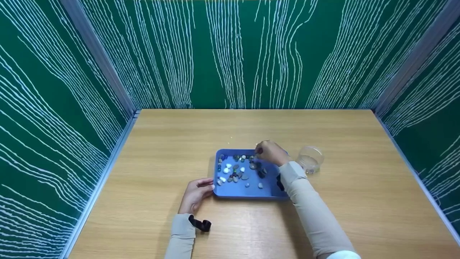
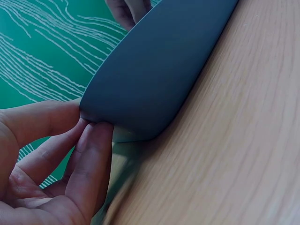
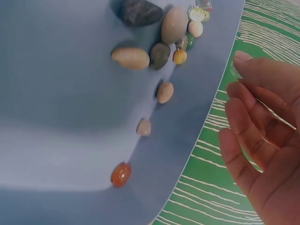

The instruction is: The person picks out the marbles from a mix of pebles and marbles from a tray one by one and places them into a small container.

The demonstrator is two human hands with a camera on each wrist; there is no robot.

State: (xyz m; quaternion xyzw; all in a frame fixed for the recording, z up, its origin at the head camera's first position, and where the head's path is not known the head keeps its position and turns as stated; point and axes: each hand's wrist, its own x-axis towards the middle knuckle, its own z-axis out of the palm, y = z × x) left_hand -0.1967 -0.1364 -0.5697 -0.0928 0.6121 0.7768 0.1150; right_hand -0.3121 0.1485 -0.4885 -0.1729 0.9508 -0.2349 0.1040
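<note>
Left hand [image 1: 196, 194]: grips the tray [image 1: 251, 196] at its eight o'clock; should steady it gently.
Right hand [image 1: 272, 153]: pinches a clear piece [image 3: 235, 71] near one o'clock; should press softly.

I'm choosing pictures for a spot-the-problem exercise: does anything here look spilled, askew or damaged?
Tiny pale specks lie on the table just beyond the tray, odd because the stones lie inside it; they are too small to identify. Nothing else stands out as spilled, askew or damaged.

Beige sleeves [image 1: 313, 208]; black wrist straps [image 1: 204, 226], perhaps fabric.
</note>
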